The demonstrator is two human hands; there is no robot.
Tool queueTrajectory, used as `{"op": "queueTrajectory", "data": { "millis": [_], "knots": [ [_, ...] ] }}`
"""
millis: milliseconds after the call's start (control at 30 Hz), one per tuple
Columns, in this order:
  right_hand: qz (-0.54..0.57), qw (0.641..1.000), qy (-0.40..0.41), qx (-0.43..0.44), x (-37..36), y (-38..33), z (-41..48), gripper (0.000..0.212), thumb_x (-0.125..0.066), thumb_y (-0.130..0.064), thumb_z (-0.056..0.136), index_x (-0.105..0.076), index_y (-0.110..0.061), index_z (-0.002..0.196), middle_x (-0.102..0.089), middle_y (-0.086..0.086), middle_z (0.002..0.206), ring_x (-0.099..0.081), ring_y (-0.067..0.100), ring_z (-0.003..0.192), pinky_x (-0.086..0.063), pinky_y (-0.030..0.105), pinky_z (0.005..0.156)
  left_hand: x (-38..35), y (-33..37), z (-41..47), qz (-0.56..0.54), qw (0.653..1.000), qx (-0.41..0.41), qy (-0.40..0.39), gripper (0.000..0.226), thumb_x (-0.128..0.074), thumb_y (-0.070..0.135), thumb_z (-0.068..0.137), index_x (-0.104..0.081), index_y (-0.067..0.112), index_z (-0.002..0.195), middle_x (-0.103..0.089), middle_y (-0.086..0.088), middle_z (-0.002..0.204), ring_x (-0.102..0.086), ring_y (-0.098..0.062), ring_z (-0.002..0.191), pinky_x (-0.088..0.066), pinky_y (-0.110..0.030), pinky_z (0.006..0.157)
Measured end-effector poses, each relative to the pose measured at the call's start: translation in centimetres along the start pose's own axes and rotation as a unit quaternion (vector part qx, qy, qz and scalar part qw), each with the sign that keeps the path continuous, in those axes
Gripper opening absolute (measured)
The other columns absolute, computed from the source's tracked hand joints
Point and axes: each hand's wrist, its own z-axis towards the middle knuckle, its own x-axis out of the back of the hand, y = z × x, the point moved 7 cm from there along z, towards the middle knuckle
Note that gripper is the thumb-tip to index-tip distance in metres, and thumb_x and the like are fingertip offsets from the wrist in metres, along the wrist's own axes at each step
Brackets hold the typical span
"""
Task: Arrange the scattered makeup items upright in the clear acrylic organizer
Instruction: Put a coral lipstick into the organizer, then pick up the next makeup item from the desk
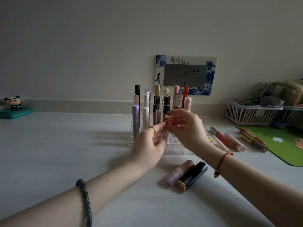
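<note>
Orange tube (168, 120): upright over the clear organizer (176, 150).
Right hand (186, 131): fingers pinch the tube from 3 o'clock.
Left hand (147, 145): fingers relaxed, one fingertip touching the tube at 8 o'clock.

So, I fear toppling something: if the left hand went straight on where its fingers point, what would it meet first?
The small orange-red tube pinched by the right hand; the left hand looks almost on it. Behind, depth unclear, stand upright tubes in the organizer.

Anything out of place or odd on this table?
Nothing spilled or broken. A pink tube and a black tube lie flat before the organizer; other tubes lie flat to its right.
</note>
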Motion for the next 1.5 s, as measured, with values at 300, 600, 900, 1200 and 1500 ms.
{"op": "queueTrajectory", "data": {
  "millis": [300, 600, 900, 1200, 1500],
  "knots": [
    [-0.015, 1.0, 0.007, 0.002, 0.2, -0.2, 0.0, 0.037, -0.072, -0.007, 0.07, -0.059, -0.015, 0.104, -0.062, -0.007, 0.08, -0.061, 0.005, 0.072, -0.049, 0.005, 0.063, 0.0, 0.3, -0.2, -0.015, 1.0, 0.003, 0.0, 0.044, -0.05, -0.001, 0.086, -0.044, 0.006, 0.129, -0.052, 0.009, 0.112, -0.052, 0.004, 0.104, -0.039, 0.001, 0.08],
    [0.012, 0.995, 0.09, 0.043, 6.8, -3.2, 2.1, 0.024, -0.067, -0.009, 0.074, -0.061, -0.013, 0.097, -0.062, -0.008, 0.078, -0.061, -0.002, 0.066, -0.05, 0.006, 0.068, 0.4, 1.0, -0.5, -0.033, 0.999, -0.008, 0.004, 0.043, -0.047, 0.0, 0.087, -0.047, 0.014, 0.128, -0.054, 0.007, 0.125, -0.048, 0.002, 0.117, -0.036, -0.002, 0.091],
    [-0.064, 0.995, 0.074, -0.036, 11.7, 1.8, 0.7, 0.02, -0.067, -0.013, 0.074, -0.065, -0.016, 0.094, -0.065, -0.005, 0.078, -0.063, 0.002, 0.064, -0.049, 0.005, 0.061, 0.3, 2.8, -1.9, 0.002, 0.996, -0.049, -0.069, 0.023, -0.056, 0.02, 0.083, -0.064, 0.027, 0.104, -0.07, 0.015, 0.102, -0.061, 0.006, 0.097, -0.043, -0.004, 0.081],
    [-0.139, 0.947, -0.28, 0.066, 3.3, -1.7, -5.0, 0.026, -0.065, -0.04, 0.071, -0.061, -0.039, 0.097, -0.064, -0.02, 0.094, -0.058, -0.003, 0.088, -0.048, 0.013, 0.074, 0.7, 2.4, -4.2, 0.153, 0.961, -0.059, -0.222, 0.05, -0.061, 0.063, 0.061, -0.059, 0.041, 0.106, -0.055, 0.04, 0.11, -0.05, 0.019, 0.104, -0.033, 0.002, 0.085],
    [-0.142, 0.926, -0.344, 0.062, 2.0, -1.6, -6.6, 0.038, -0.066, -0.05, 0.067, -0.059, -0.042, 0.104, -0.062, -0.022, 0.103, -0.052, -0.001, 0.099, -0.043, 0.02, 0.084, 0.3, 1.2, -4.4, 0.206, 0.944, -0.03, -0.254, 0.053, -0.078, 0.053, 0.055, -0.063, 0.039, 0.104, -0.061, 0.034, 0.099, -0.052, 0.019, 0.1, -0.036, -0.003, 0.088]
  ]
}}
